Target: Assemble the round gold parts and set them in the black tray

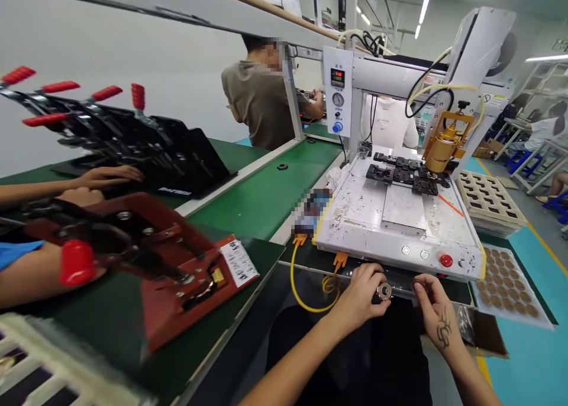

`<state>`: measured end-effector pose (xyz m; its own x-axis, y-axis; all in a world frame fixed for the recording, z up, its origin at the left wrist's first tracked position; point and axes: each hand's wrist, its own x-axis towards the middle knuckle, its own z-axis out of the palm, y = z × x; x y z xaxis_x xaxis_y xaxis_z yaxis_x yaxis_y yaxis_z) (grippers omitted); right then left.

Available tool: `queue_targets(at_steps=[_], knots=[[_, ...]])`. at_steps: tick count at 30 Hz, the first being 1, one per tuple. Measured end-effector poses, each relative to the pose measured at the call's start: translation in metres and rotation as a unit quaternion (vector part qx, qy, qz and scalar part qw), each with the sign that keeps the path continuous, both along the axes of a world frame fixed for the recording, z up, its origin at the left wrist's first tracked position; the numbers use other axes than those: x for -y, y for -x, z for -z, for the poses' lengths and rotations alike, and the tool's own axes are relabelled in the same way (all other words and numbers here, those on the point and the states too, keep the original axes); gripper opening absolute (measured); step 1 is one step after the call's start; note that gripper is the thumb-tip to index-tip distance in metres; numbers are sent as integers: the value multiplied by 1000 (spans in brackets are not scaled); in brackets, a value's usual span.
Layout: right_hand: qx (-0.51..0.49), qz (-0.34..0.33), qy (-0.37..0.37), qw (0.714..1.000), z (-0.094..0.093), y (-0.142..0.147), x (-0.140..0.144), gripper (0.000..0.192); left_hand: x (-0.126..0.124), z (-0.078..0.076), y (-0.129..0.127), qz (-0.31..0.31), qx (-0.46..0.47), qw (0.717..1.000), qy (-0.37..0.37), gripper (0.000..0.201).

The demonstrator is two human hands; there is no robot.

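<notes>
Left hand (360, 296) pinched on small round metal part (384, 291); right hand (432, 308) loosely curled beside it, below white dispensing machine (399, 228).

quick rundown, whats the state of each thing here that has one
left hand: closed around a small round metal part
right hand: fingers curled, nothing visibly held
brass nozzle: down over the black fixtures
controller display: lit
tray of brown discs: nearly full
red clamp jig: lever raised, open
</notes>
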<state>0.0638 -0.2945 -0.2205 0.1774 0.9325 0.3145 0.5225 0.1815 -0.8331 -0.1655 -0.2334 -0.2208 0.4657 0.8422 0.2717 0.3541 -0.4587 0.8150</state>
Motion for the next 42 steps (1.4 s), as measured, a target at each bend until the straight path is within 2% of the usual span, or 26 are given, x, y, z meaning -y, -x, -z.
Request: queue_targets(at_steps=[3,5,6,8,9,10,13,17,22,32,42], knots=[[-104,-40,73,991,-29,3,8,43,14,-13,3,5,32,999,41,34],[-162,-70,102,979,-45,7,12,46,25,-23,7,24,104,985,133,33],[-178,-79,108,975,-51,9,13,46,31,-29,9,35,161,966,202,34],[-217,-88,120,965,-59,15,12,46,41,-41,14,43,284,895,340,43],[-242,-89,128,958,-61,19,11,46,45,-46,16,38,331,859,388,48],[-269,-88,137,949,-62,23,9,46,49,-51,18,28,358,835,416,52],[-330,-100,171,923,-61,34,2,44,55,-62,23,-12,385,807,446,59],[-357,-137,210,900,-56,40,-2,42,61,-70,28,-43,397,796,455,66],[-349,-162,215,898,-56,34,6,35,69,-78,35,-44,414,789,452,57],[-395,-201,263,857,-72,35,16,36,79,-80,39,-23,428,794,431,52],[-369,-224,287,855,-79,39,17,38,82,-79,41,-10,433,795,424,51]])
